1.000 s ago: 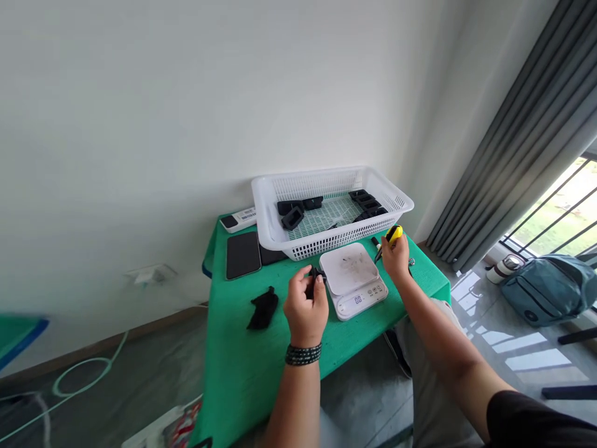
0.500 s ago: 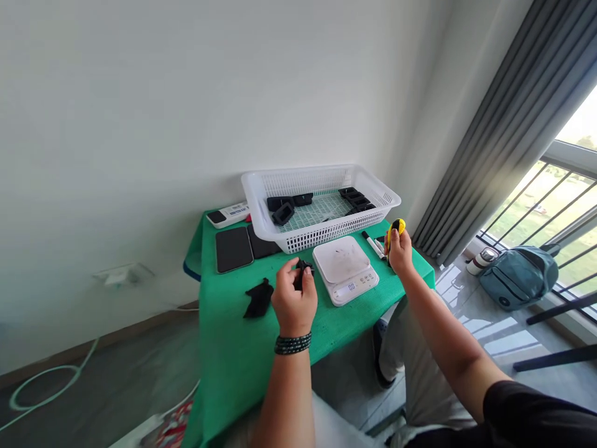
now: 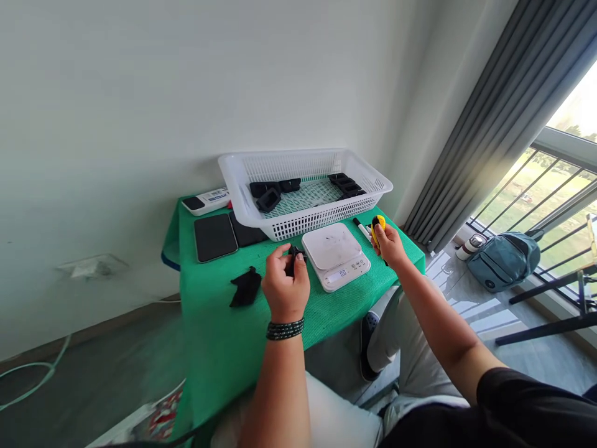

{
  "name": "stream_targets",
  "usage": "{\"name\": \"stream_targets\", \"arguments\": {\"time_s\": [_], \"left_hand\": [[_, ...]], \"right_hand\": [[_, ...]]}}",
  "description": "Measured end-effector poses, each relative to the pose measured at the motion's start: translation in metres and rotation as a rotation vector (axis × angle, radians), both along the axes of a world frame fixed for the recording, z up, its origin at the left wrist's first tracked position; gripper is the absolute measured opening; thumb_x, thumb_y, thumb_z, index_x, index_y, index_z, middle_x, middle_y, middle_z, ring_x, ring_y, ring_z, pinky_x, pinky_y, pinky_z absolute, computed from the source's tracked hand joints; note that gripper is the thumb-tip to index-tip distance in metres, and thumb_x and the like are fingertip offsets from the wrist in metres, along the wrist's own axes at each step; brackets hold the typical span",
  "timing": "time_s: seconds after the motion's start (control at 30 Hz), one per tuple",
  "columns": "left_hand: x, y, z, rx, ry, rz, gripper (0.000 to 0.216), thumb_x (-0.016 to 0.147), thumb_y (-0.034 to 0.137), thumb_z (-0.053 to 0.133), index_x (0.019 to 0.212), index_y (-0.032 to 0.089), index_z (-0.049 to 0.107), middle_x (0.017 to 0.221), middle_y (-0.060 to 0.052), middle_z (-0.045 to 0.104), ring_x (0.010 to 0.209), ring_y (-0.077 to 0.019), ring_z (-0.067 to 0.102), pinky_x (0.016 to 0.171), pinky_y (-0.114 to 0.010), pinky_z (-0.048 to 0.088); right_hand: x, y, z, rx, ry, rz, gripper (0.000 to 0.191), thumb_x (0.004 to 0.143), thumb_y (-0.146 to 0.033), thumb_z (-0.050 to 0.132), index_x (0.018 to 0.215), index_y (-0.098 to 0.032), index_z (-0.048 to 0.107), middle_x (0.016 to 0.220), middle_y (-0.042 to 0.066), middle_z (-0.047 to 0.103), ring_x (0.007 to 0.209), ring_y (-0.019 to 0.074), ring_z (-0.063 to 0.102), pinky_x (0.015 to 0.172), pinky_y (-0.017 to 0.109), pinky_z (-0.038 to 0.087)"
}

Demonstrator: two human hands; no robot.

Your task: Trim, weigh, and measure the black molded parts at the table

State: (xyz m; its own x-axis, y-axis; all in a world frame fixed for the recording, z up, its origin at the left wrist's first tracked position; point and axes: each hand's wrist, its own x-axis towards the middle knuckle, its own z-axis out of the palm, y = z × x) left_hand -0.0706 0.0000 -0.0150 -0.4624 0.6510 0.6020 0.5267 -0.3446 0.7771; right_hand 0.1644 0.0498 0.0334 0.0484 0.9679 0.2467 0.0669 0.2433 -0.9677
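Observation:
My left hand (image 3: 286, 283) is closed around a small black piece (image 3: 293, 260), pinched between thumb and fingers just left of the white digital scale (image 3: 332, 246). Most of the piece is hidden by the fingers. The scale has nothing on its plate except dark smudges, and its display reads 0.0. Right of it, my right hand (image 3: 390, 245) grips a yellow-and-black tool (image 3: 381, 221) that looks like a utility knife; its lower part is covered by the fingers. Flat on the green cloth (image 3: 224, 336), left of my left hand, lies a thin, ragged black scrap (image 3: 245, 287).
A white plastic basket (image 3: 298, 231) at the wall holds several black frame-like parts (image 3: 269, 200). Left of my hands lie a dark flat tablet-like slab (image 3: 215, 238) and a white device (image 3: 206, 200). A marker (image 3: 362, 229) lies beside the scale. A backpack (image 3: 504, 261) stands by the window.
The view has shifted, so the table and basket appear farther left and higher. Both hands keep their holds; the right hand with its tool sits slightly lower beside the scale.

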Motion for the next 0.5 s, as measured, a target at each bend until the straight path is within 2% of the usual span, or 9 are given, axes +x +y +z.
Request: {"name": "stream_targets", "arguments": {"time_s": [0.27, 0.4, 0.5], "left_hand": [[-0.001, -0.001, -0.001, -0.034, -0.018, -0.008, 0.035, 0.087, 0.033, 0.066, 0.116, 0.014, 0.064, 0.084, -0.006, 0.072, 0.077, -0.0197, 0.071, 0.075, -0.032, 0.054], [-0.001, -0.004, -0.002, -0.056, -0.013, -0.029, 0.035, 0.088, 0.033, 0.064, 0.117, 0.014, 0.063, 0.085, -0.007, 0.072, 0.075, -0.02, 0.07, 0.074, -0.033, 0.054], [-0.003, -0.006, -0.002, -0.046, 0.004, -0.037, 0.035, 0.088, 0.033, 0.064, 0.117, 0.014, 0.063, 0.083, -0.007, 0.072, 0.073, -0.0211, 0.069, 0.074, -0.035, 0.055]], "right_hand": [[0.004, -0.001, -0.011, -0.091, 0.037, 0.041, 0.063, 0.076, -0.087, 0.06, 0.079, -0.025, 0.05, 0.056, -0.009, 0.052, 0.039, 0.0081, 0.043, 0.038, 0.023, 0.034], [0.005, -0.002, -0.013, -0.118, 0.074, 0.055, 0.059, 0.075, -0.08, 0.068, 0.086, -0.026, 0.047, 0.064, -0.01, 0.058, 0.045, 0.0088, 0.051, 0.042, 0.024, 0.043], [0.005, -0.006, -0.013, -0.126, 0.099, 0.062, 0.057, 0.076, -0.075, 0.072, 0.088, -0.026, 0.046, 0.066, -0.01, 0.058, 0.047, 0.0083, 0.052, 0.044, 0.023, 0.043]]}}
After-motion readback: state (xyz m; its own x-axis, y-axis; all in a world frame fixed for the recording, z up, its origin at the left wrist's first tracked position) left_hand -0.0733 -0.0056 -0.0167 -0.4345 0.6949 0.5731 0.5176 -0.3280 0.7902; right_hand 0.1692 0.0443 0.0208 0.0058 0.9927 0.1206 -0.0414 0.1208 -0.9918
